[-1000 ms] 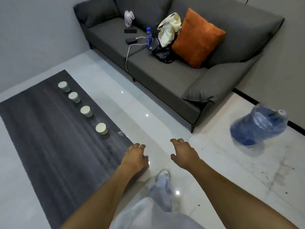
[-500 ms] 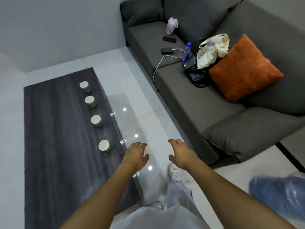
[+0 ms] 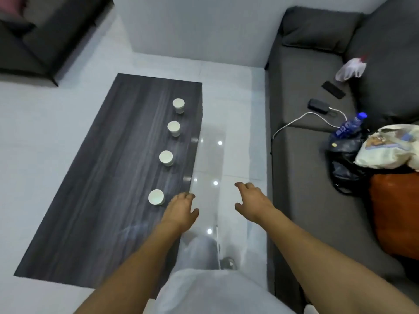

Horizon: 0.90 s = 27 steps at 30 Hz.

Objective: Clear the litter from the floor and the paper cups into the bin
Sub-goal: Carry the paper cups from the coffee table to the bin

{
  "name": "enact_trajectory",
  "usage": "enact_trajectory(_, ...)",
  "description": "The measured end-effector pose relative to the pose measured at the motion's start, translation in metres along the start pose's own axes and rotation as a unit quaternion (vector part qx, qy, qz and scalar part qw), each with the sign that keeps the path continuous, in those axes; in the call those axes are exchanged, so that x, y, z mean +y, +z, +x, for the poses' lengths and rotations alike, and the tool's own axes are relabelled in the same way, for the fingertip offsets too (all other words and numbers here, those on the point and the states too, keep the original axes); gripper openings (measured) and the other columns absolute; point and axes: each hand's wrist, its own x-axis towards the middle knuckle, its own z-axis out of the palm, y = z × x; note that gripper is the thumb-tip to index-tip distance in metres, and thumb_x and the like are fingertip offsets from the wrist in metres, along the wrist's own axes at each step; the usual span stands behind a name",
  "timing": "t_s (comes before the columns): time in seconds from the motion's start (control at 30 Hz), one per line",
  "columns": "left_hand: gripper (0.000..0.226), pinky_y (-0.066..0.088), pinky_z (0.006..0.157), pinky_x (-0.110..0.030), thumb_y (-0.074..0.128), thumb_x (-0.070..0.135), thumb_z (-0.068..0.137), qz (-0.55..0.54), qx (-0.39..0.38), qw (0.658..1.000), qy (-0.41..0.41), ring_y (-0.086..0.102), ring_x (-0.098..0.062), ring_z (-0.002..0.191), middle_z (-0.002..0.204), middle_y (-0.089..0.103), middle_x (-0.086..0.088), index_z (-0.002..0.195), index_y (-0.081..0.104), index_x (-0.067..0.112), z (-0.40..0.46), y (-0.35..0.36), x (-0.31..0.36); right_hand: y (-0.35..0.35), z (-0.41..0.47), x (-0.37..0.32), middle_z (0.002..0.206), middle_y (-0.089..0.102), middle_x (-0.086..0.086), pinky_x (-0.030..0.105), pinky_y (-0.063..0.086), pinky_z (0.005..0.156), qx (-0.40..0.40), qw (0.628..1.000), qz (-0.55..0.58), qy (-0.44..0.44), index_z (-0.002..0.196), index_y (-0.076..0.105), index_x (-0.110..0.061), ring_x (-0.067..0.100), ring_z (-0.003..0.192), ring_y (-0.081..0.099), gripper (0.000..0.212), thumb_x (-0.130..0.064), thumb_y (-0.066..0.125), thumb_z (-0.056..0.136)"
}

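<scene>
Our left hand [image 3: 181, 208] hangs loose and holds nothing, its fingertips just beside the nearest paper cup [image 3: 156, 197] on the dark table [image 3: 102, 177]. Our right hand [image 3: 250, 201] is likewise relaxed and empty, out over the glossy floor [image 3: 235, 137] between table and sofa [image 3: 301, 168]. Three more cups [image 3: 166, 157] stand in a row beyond the first, all upright near the table's right edge.

The risk is plain — these cups are light, and a careless reach could knock the near one over or off the edge. We cannot tell whether any holds liquid; if one does, a squeeze would spill it. No bin shows here, nor any litter on the floor — so we may carry cups with nowhere seen to drop them.
</scene>
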Motion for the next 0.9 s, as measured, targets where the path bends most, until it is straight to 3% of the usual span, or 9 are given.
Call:
enact_trajectory(0.2,0.035,0.042,0.095,-0.037,0.055,0.030,0.089,-0.056,0.032,0.992,-0.105,0.049,-0.026,0.115,0.119,0.054,-0.010,0.118,0.057,0.010,0.034,-0.021,-0.043,-0.021,0.085,-0.050,0.141,0.040,0.010,0.040,0.045,0.097,-0.039,0.994,-0.040,-0.094,0.148,0.025,-0.020,0.031,0.122,0.044,0.063,-0.023,0.052,0.091)
enact_trajectory(0.5,0.047,0.031,0.108,-0.033,0.054,0.031,0.090,-0.111,-0.003,0.968,-0.223,0.040,-0.024,0.128,0.137,0.046,-0.006,0.134,0.046,0.018,0.094,-0.047,-0.114,-0.044,0.210,-0.134,0.141,0.043,0.008,0.037,0.047,0.096,-0.081,0.980,-0.095,-0.152,0.145,0.029,-0.021,0.029,0.122,0.046,0.060,-0.024,0.056,0.091)
enact_trajectory(0.9,0.044,0.034,0.102,-0.033,0.053,0.034,0.089,-0.155,-0.036,0.929,-0.333,0.043,-0.025,0.122,0.130,0.050,-0.007,0.129,0.046,0.017,0.145,-0.015,-0.182,0.015,0.338,-0.208,0.143,0.039,0.008,0.043,0.043,0.103,-0.155,0.940,-0.189,-0.239,0.144,0.029,-0.020,0.029,0.127,0.040,0.058,-0.026,0.055,0.093)
